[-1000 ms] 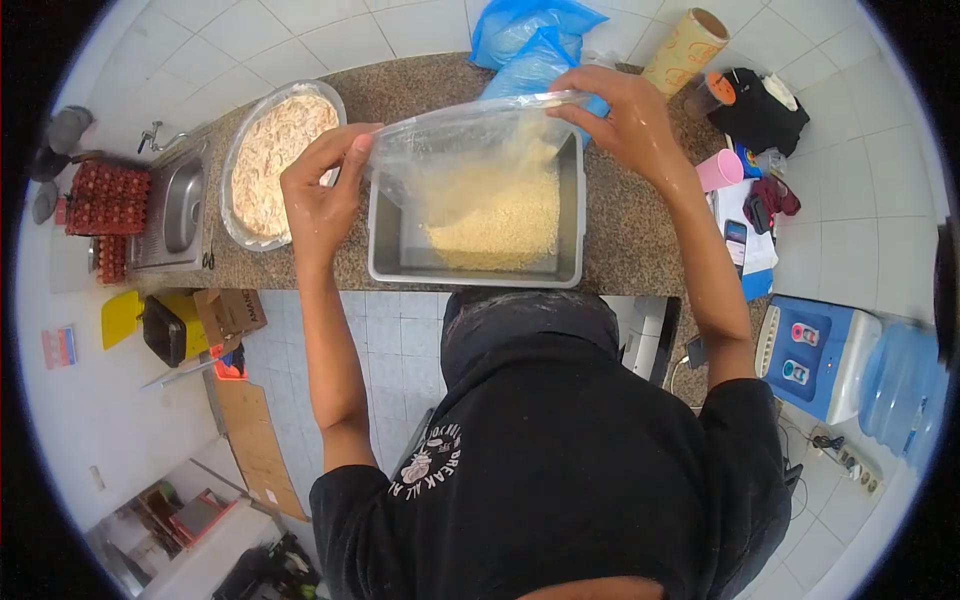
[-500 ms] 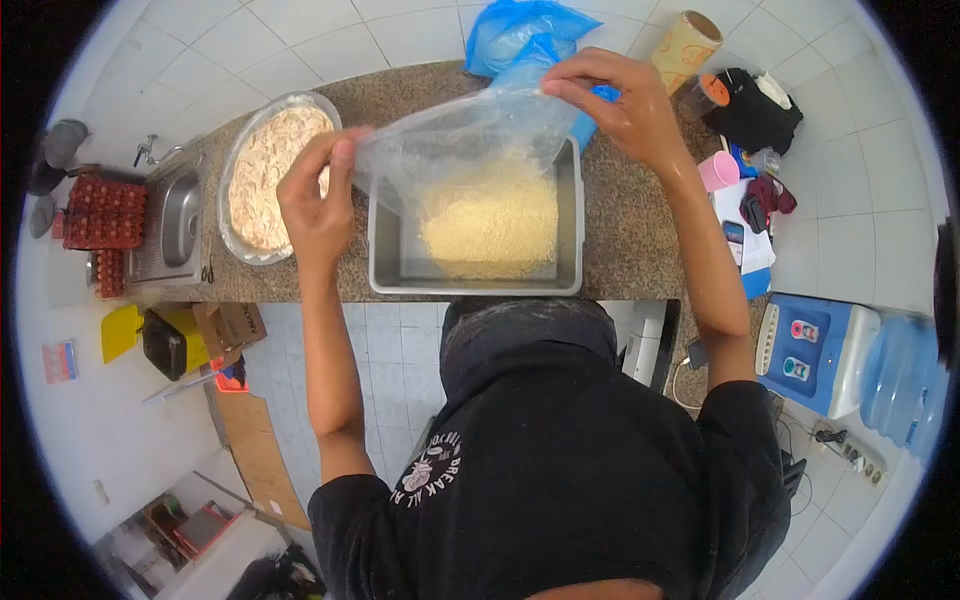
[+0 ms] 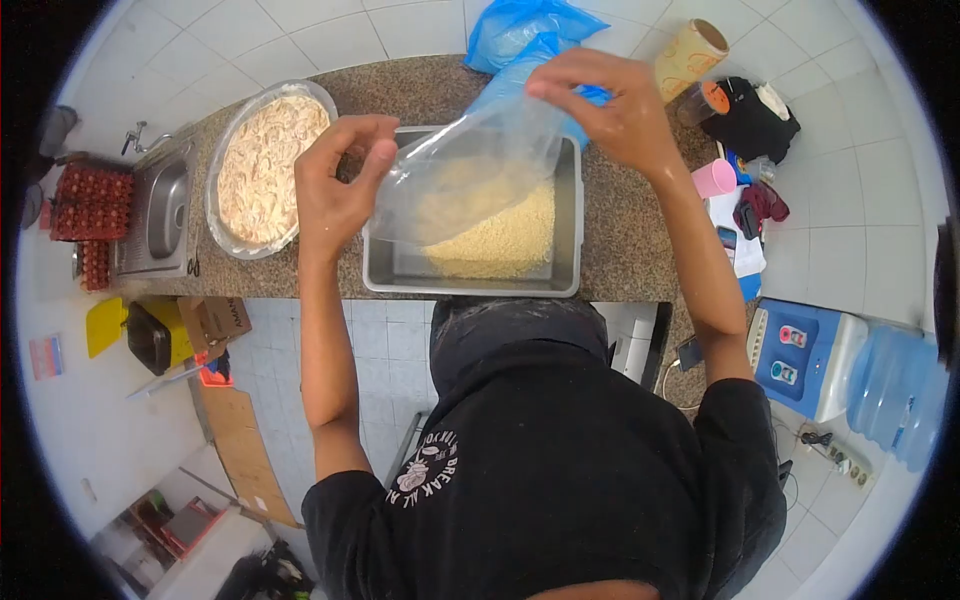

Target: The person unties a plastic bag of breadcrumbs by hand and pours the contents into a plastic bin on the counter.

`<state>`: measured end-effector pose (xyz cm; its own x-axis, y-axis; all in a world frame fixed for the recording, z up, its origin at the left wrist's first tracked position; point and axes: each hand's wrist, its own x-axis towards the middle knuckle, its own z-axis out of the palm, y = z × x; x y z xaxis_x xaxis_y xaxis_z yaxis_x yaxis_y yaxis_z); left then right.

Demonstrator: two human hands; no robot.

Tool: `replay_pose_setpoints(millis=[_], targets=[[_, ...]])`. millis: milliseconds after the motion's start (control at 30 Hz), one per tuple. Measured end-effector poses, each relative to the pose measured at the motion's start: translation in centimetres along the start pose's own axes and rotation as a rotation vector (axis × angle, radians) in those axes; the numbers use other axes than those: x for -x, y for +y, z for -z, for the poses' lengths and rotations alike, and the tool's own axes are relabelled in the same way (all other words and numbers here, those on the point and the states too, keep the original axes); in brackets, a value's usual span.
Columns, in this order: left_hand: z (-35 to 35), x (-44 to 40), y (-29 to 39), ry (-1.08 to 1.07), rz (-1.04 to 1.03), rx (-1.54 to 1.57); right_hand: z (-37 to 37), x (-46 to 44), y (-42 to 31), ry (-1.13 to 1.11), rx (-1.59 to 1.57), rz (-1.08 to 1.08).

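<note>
My right hand (image 3: 615, 105) pinches the top of a clear plastic bag (image 3: 480, 165), which hangs slanted over a grey rectangular tub (image 3: 573, 215). Pale yellow crumbs (image 3: 500, 240) lie heaped in the tub, partly seen through the plastic. At the tub's left side is my left hand (image 3: 340, 185), its thumb and index finger apart beside the bag's left edge, with nothing visible between them. Left of that hand stands an oval clear-walled container (image 3: 215, 185) of creamy, brown-streaked mixture (image 3: 268, 170).
Blue plastic bags (image 3: 525, 35) sit behind the tub on the speckled counter (image 3: 625, 240). A wrap roll (image 3: 688, 60), an orange-lidded jar (image 3: 705, 100) and a pink cup (image 3: 714, 178) stand right. Far left are a sink (image 3: 167, 210) and red egg trays (image 3: 92, 203).
My left hand's thumb and index finger have parted from the bag's edge. The bag's left side has dropped, and its top now slopes down from my right hand, which has shifted slightly left.
</note>
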<state>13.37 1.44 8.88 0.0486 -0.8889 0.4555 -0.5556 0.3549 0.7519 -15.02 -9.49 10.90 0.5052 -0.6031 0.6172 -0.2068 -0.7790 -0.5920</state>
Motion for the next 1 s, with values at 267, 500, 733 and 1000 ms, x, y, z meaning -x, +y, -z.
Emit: replay_pose_setpoints(millis=[267, 500, 733, 1000], targets=[[2.4, 1.1, -2.2, 0.01, -0.056, 0.167, 0.6, -1.0, -1.5, -0.05, 0.013, -0.108], [4.1, 3.1, -3.1, 0.074, 0.015, 0.173, 0.8, -1.4, -1.9, -0.035, 0.02, -0.217], [4.9, 4.3, -5.6, 0.065, 0.126, 0.244, -0.2, -1.7, -2.6, -0.02, 0.094, -0.217], [-1.3, 3.2, -12.4, -0.203, 0.4, 0.436, -2.1, -1.9, -4.3, 0.035, -0.166, -0.265]])
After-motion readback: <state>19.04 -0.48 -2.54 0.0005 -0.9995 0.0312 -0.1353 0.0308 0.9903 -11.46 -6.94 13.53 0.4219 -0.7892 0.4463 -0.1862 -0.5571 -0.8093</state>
